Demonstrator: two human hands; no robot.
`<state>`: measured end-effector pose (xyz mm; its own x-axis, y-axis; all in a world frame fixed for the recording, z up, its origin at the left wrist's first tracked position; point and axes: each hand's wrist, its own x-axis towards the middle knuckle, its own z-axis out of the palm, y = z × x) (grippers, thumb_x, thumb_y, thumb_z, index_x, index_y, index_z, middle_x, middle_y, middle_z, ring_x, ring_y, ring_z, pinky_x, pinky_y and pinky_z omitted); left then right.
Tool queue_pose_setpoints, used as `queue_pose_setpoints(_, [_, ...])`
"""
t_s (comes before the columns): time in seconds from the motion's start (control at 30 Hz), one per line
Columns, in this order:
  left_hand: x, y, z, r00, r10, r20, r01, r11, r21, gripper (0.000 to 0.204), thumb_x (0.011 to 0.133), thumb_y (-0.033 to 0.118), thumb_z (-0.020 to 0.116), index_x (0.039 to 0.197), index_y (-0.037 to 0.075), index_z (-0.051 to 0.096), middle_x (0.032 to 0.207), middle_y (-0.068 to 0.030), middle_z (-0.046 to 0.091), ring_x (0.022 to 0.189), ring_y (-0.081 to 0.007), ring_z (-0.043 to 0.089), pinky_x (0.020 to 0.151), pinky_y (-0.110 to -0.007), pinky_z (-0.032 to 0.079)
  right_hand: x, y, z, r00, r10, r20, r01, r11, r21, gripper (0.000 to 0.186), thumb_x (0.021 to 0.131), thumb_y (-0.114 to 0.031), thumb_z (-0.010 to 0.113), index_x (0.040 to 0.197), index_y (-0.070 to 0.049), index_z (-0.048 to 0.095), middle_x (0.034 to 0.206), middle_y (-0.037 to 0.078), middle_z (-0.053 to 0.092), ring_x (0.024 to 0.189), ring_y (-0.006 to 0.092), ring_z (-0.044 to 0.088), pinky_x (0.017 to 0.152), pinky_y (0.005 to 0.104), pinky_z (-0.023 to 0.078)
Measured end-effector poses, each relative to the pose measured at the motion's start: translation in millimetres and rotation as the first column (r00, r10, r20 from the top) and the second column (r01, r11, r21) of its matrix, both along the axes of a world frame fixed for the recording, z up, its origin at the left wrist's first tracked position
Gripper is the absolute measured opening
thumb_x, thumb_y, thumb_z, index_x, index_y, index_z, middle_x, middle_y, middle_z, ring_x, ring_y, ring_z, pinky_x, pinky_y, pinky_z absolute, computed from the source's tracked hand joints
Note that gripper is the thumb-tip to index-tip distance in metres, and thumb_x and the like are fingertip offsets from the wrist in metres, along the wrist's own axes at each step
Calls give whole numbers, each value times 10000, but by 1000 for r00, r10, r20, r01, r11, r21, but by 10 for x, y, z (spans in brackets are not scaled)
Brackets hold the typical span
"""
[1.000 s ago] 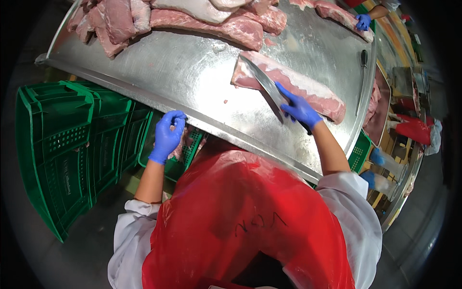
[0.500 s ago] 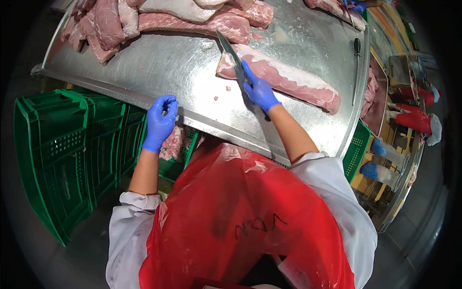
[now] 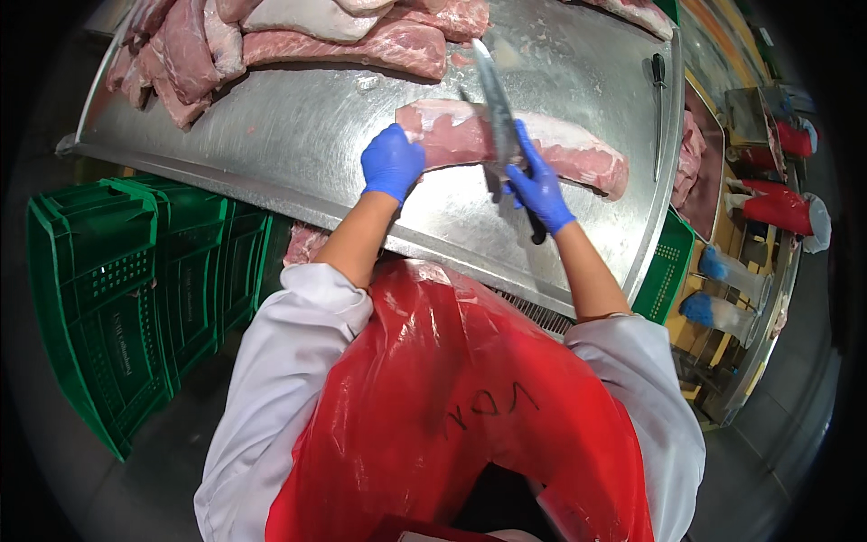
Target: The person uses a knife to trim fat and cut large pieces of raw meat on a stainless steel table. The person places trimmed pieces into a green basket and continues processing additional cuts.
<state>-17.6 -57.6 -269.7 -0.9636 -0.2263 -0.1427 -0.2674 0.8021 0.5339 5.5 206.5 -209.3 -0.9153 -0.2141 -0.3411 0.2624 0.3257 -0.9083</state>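
My gloved left hand (image 3: 393,163) is closed on the left end of a long pork piece (image 3: 578,163) with a white fat layer, lying on the steel table (image 3: 289,135). My right hand (image 3: 540,190) holds a long knife (image 3: 494,95) by its black handle. The blade points away from me over the middle of that piece, its tip beyond the far side. Whether its edge touches the meat I cannot tell.
A heap of pork (image 3: 343,50) covers the back left. A black-handled rod (image 3: 659,108) lies at the right. Green crates (image 3: 108,298) stand lower left, with another green crate (image 3: 659,280) right, beside a tray of meat (image 3: 689,154).
My left hand has moved from the table's near edge up onto the pork piece's left end. The knife has swung to point more upright and shifted rightward since half a second ago.
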Motion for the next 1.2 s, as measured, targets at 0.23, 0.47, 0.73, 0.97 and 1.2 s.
queue_pose_setpoints(0.23, [0, -297, -436, 981, 188, -41, -152, 889, 431, 226, 745, 163, 729, 627, 28, 591, 608, -105, 609, 536, -193, 573, 536, -365, 471, -201, -808, -522, 912, 409, -33, -389, 888, 245, 733, 947, -248, 554, 1595, -307, 216, 872, 218, 708, 773, 338, 708, 779, 419, 556])
queue_pose_setpoints(0.47, [136, -349, -756, 949, 315, 17, -238, 679, 695, 168, 776, 64, 697, 641, 28, 604, 617, -40, 604, 548, -107, 547, 503, -297, 443, -121, -662, -127, 805, 592, 26, -557, 740, 376, 709, 956, -293, 522, 1591, -297, 206, 1085, 250, 695, 936, 423, 687, 882, 470, 522])
queue_pose_setpoints(0.73, [410, -669, -793, 946, 324, 22, -222, 595, 772, 88, 815, 53, 676, 755, 12, 627, 712, -39, 623, 635, -99, 565, 576, -273, 472, 158, -660, -138, 649, 749, 132, -619, 418, 665, 776, 913, -129, 508, 1595, -299, 178, 989, 217, 702, 856, 404, 689, 766, 498, 545])
queue_pose_setpoints(0.97, [1235, -1525, 101, 958, 288, -9, -206, 705, 678, 99, 917, 76, 651, 961, -7, 684, 886, -16, 670, 815, -98, 597, 749, -267, 500, 1074, 995, -229, 807, 580, -112, -468, 743, 478, 735, 970, -152, 506, 1607, -279, 162, 843, 188, 698, 669, 328, 681, 654, 446, 547])
queue_pose_setpoints(1.2, [669, -1415, 307, 936, -350, -18, 343, 924, -168, 446, 852, 277, 739, 1138, -35, 600, 1095, -249, 651, 1002, -401, 654, 858, -456, 517, 780, 1567, -91, 890, -444, -102, 452, 834, 317, 798, 940, -59, 560, 1596, -330, 194, 704, 115, 645, 544, 169, 624, 504, 340, 552])
